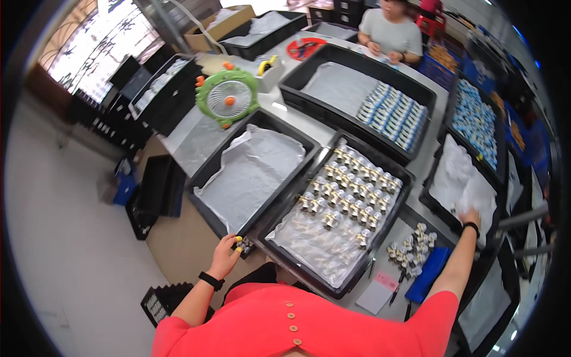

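My left hand [225, 256], with yellow covers on two fingertips, is open beside a small dark holder of little metallic pieces [245, 245]. Those fingertips are just off the near corner of a black tray lined with grey plastic sheet [256, 172]. On the right, my right hand [470, 219] reaches into a black tray with crumpled white plastic [461, 172]; its fingers are partly lost against the sheet. Between my arms stands a black tray [339, 293] holding rows of small clear-topped bulbs with gold and silver bases [351, 184].
A loose pile of similar bulbs [413, 247] lies beside a blue case [428, 275], a pen and a notepad [376, 296]. Farther back are a tray with rows of blue-white parts [392, 113], a green fan [227, 98] and a seated person [389, 33].
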